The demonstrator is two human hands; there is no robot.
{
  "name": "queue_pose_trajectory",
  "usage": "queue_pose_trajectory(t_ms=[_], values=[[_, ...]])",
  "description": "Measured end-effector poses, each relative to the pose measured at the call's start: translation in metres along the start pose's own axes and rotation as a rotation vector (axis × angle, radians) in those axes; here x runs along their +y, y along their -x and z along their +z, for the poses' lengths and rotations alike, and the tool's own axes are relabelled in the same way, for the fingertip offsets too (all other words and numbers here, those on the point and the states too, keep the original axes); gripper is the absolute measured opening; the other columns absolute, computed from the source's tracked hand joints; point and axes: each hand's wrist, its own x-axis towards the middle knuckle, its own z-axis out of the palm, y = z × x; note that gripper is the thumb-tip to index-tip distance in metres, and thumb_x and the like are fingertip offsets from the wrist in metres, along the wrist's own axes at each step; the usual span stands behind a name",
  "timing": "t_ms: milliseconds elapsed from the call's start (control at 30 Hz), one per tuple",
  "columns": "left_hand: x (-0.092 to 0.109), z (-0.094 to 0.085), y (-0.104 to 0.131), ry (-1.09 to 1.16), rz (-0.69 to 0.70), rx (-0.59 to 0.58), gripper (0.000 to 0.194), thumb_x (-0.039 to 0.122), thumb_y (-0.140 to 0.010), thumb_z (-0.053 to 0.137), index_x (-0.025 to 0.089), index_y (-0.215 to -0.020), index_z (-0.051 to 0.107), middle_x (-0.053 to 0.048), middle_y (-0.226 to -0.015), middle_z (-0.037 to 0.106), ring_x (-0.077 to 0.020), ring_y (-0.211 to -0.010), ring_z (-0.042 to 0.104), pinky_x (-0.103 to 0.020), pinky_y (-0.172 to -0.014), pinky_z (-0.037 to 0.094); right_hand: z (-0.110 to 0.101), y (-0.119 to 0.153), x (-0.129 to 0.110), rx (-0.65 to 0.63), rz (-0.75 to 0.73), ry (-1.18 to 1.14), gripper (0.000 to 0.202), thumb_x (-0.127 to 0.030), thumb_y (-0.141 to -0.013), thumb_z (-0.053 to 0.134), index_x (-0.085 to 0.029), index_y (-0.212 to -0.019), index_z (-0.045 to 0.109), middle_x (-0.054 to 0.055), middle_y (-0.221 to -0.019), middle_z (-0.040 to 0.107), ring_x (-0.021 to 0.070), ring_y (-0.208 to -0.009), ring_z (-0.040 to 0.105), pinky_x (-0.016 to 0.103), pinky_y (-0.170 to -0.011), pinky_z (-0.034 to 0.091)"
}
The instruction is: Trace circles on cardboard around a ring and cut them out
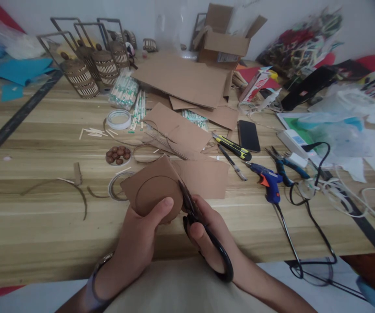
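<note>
My left hand [142,230] grips a piece of brown cardboard [158,184] with a circle drawn on it, the thumb lying on its face. Part of the cardboard's lower edge follows the circle's curve. Black-handled scissors [220,252] are in my right hand [212,234], its thumb and fingers around the loops. The blades meet the right edge of the cardboard, beside the drawn line. Under the piece lies a flat cardboard sheet [203,178]. A roll of tape [112,187] sits just left of it, partly covered.
Right of my hands lie a blue glue gun [269,180] with its cord, pliers [287,167], a utility knife [233,148], a pen [233,163] and a phone [249,135]. On the left are a dish of brown balls [118,154] and cardboard strips. Lantern-like models [79,78] stand behind.
</note>
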Motion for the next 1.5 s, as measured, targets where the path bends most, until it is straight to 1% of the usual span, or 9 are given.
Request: queue_pose_trajectory(t_ms=[133, 233, 400, 500, 600, 867, 1033, 1267, 1500], values=[[0.001, 0.001, -0.002, 0.025, -0.004, -0.024, 0.031, 0.036, -0.058, 0.095, 0.019, -0.072, 0.072, 0.002, -0.064, 0.069, -0.027, -0.095, 0.074, -0.034, -0.087, 0.059, -0.001, 0.0, -0.001, 0.0, -0.022, 0.001, 0.066, -0.078, -0.094, 0.05, -0.019, -0.122, 0.059, 0.007, -0.092, 0.069, 0.019, -0.076, 0.058, 0.029, -0.066, 0.049], [0.003, 0.0, -0.003, 0.057, -0.004, -0.05, 0.037, 0.038, -0.059, 0.095, 0.018, -0.085, 0.075, -0.001, -0.08, 0.078, -0.0271, -0.101, 0.074, -0.034, -0.091, 0.058, -0.001, -0.001, -0.001, 0.006, 0.008, 0.001, 0.067, -0.08, -0.092, 0.051, -0.02, -0.12, 0.058, 0.007, -0.091, 0.069, 0.0195, -0.076, 0.058, 0.029, -0.065, 0.049], [0.005, 0.0, -0.003, 0.08, -0.019, -0.071, 0.054, 0.045, -0.064, 0.094, 0.017, -0.105, 0.074, -0.008, -0.105, 0.082, -0.0306, -0.111, 0.073, -0.04, -0.1, 0.057, -0.002, -0.001, 0.002, -0.015, 0.099, 0.035, 0.076, -0.087, -0.087, 0.05, -0.02, -0.122, 0.052, -0.002, -0.067, 0.054, 0.0157, -0.057, 0.045, 0.027, -0.05, 0.034], [0.006, 0.0, -0.003, 0.01, -0.023, 0.028, 0.055, 0.046, -0.059, 0.094, 0.017, -0.1, 0.073, -0.01, -0.107, 0.082, -0.0341, -0.11, 0.073, -0.045, -0.1, 0.057, -0.003, -0.001, 0.003, -0.013, 0.141, 0.019, 0.09, -0.093, -0.079, 0.052, -0.018, -0.129, 0.049, -0.007, -0.061, 0.044, 0.0137, -0.053, 0.037, 0.026, -0.048, 0.026], [0.008, 0.001, -0.003, -0.086, 0.017, 0.03, 0.043, 0.043, -0.061, 0.091, 0.02, -0.092, 0.074, -0.01, -0.108, 0.082, -0.0344, -0.109, 0.073, -0.045, -0.1, 0.057, -0.003, -0.001, 0.002, -0.028, 0.178, -0.044, 0.099, -0.096, -0.074, 0.053, -0.016, -0.133, 0.046, -0.009, -0.06, 0.041, 0.0118, -0.05, 0.032, 0.024, -0.046, 0.023], [0.016, 0.002, -0.002, -0.132, 0.019, -0.023, 0.028, 0.039, -0.062, 0.086, 0.022, -0.079, 0.073, -0.009, -0.105, 0.083, -0.0333, -0.109, 0.074, -0.04, -0.096, 0.06, -0.005, -0.001, 0.004, -0.044, 0.152, -0.022, 0.1, -0.095, -0.076, 0.052, -0.015, -0.135, 0.046, -0.007, -0.062, 0.045, 0.0111, -0.051, 0.033, 0.024, -0.046, 0.023], [0.011, -0.001, -0.004, -0.144, 0.039, -0.024, 0.035, 0.043, -0.068, 0.086, 0.021, -0.092, 0.073, -0.008, -0.108, 0.082, -0.0306, -0.111, 0.073, -0.039, -0.099, 0.058, -0.007, -0.004, 0.003, -0.051, 0.135, 0.018, 0.1, -0.095, -0.076, 0.05, -0.014, -0.134, 0.047, -0.006, -0.065, 0.047, 0.0119, -0.053, 0.037, 0.024, -0.048, 0.028], [0.009, -0.004, -0.002, -0.153, 0.034, 0.009, 0.043, 0.046, -0.066, 0.088, 0.018, -0.095, 0.074, -0.011, -0.108, 0.082, -0.0331, -0.111, 0.073, -0.042, -0.099, 0.057, -0.007, -0.003, 0.002, -0.059, 0.115, 0.0, 0.093, -0.092, -0.08, 0.052, -0.016, -0.133, 0.051, -0.003, -0.069, 0.052, 0.0129, -0.055, 0.043, 0.024, -0.049, 0.032], [0.008, -0.003, -0.001, -0.162, 0.005, 0.014, 0.052, 0.05, -0.063, 0.089, 0.017, -0.1, 0.074, -0.013, -0.11, 0.081, -0.0349, -0.113, 0.072, -0.044, -0.1, 0.056, -0.01, -0.003, 0.001, -0.08, 0.091, 0.112, 0.086, -0.091, -0.085, 0.043, -0.016, -0.125, 0.054, -0.005, -0.062, 0.045, 0.0152, -0.056, 0.041, 0.028, -0.051, 0.03]])
